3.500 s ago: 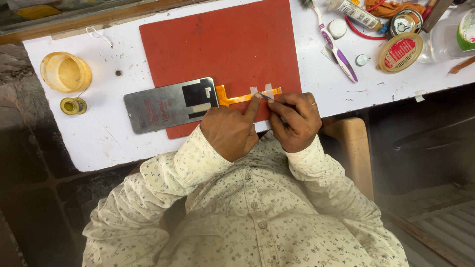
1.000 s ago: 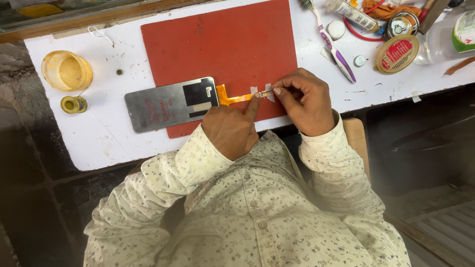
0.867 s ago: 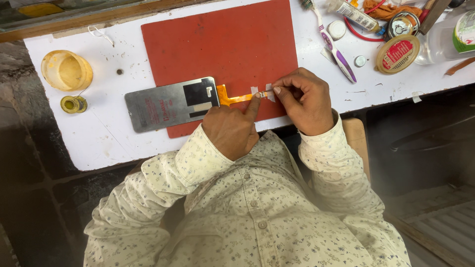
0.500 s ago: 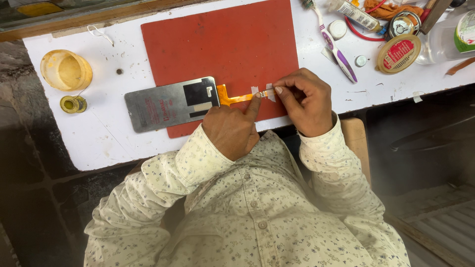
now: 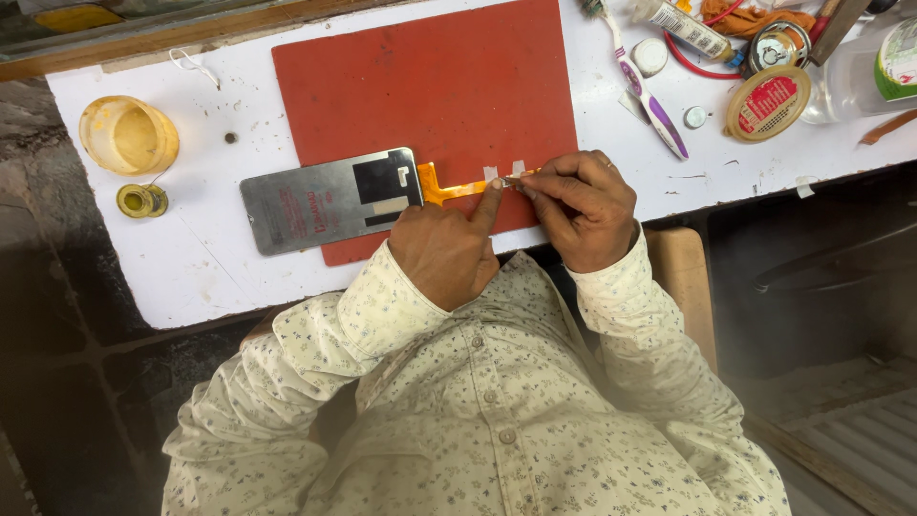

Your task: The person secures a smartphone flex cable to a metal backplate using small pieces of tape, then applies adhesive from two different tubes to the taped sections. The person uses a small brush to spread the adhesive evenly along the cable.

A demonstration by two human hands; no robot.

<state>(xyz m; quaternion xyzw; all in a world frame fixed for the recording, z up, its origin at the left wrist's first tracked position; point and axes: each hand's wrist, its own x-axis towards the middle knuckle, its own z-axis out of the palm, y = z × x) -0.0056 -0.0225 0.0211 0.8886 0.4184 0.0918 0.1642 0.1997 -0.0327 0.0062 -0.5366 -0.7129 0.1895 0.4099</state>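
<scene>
A silver metal-backed panel [image 5: 325, 203] lies across the lower left edge of a red mat [image 5: 430, 76]. An orange ribbon cable [image 5: 451, 188] runs from its right end, with small pale tape pieces [image 5: 490, 174] stuck on it. My left hand [image 5: 444, 250] is curled, its index fingertip pressing the cable down near the tape. My right hand [image 5: 585, 205] pinches the cable's far end between thumb and fingers; what is at the fingertips is too small to make out.
On the white table [image 5: 201, 268] stand a yellow cup [image 5: 129, 134] and a small bottle [image 5: 141, 201] at the left. A purple toothbrush [image 5: 650, 91], a round tin lid [image 5: 769, 103], a tube [image 5: 683, 24] and a clear bottle [image 5: 874, 67] lie at the back right.
My right hand has risen from resting on the cable to pinching its far end. Over the last second both hands have stayed nearly still.
</scene>
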